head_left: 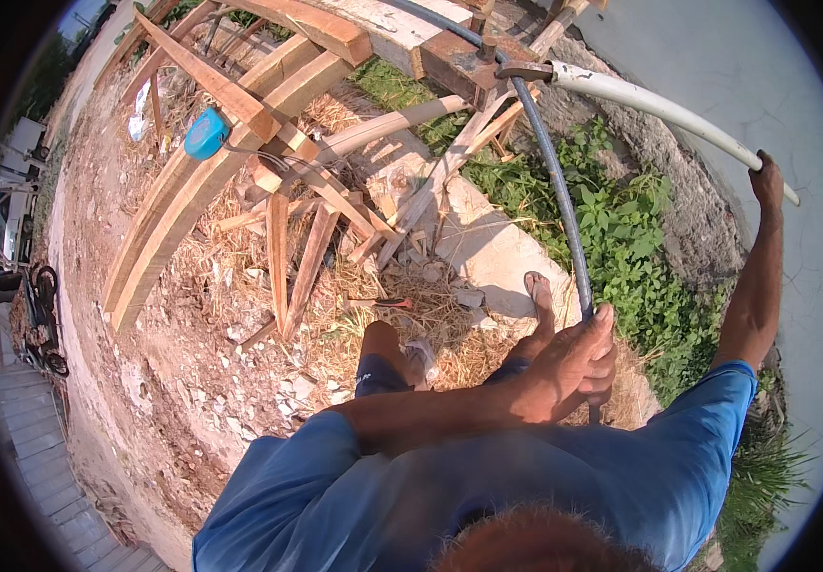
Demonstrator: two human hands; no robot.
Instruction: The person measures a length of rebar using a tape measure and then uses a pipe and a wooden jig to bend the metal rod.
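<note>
One grey rod (568, 219) runs through left fingers (601, 368)

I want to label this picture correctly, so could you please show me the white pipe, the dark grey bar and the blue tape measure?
White pipe (661, 108): head view, on the middle of its length.
Dark grey bar (562, 194): head view, on its middle stretch.
Blue tape measure (205, 134): head view, on its case.

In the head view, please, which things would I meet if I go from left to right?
Motorcycle, blue tape measure, red-handled tool, left hand with its grip on the dark rod, right hand closed around the white pipe.
</note>
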